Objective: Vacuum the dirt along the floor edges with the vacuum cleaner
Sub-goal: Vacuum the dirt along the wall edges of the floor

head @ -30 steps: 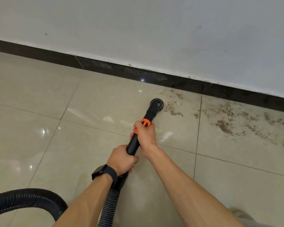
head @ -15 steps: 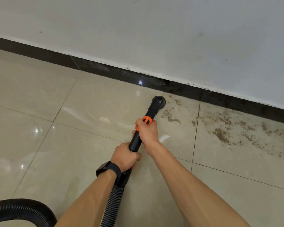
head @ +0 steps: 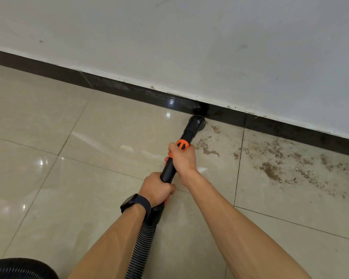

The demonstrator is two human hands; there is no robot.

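- We hold the vacuum wand with both hands. The right hand is clamped round it just below the orange collar. The left hand is clamped round its lower end, where the ribbed hose joins.
- The round nozzle sits on the floor at about 1 o'clock from our hands, hard up by the dark baseboard. We cannot tell whether the two touch.
- From the nozzle toward 9 o'clock, the tiles along the baseboard look glossy, with no dirt that we can see. We judge that stretch done.
- Toward 3 o'clock the work is not yet done. Brown dirt begins just beside the nozzle and spreads in patches and specks across the next tile, from the baseboard out toward 5 o'clock.
- A smaller clump lies between the nozzle and the tile joint, near the right hand.
- We judge the task roughly midway along this wall, with the heaviest patches untouched. How far the dirt runs past the 3 o'clock edge of the view is not shown.
- A black watch rides the left wrist, and a loop of hose curls in at 7 o'clock.
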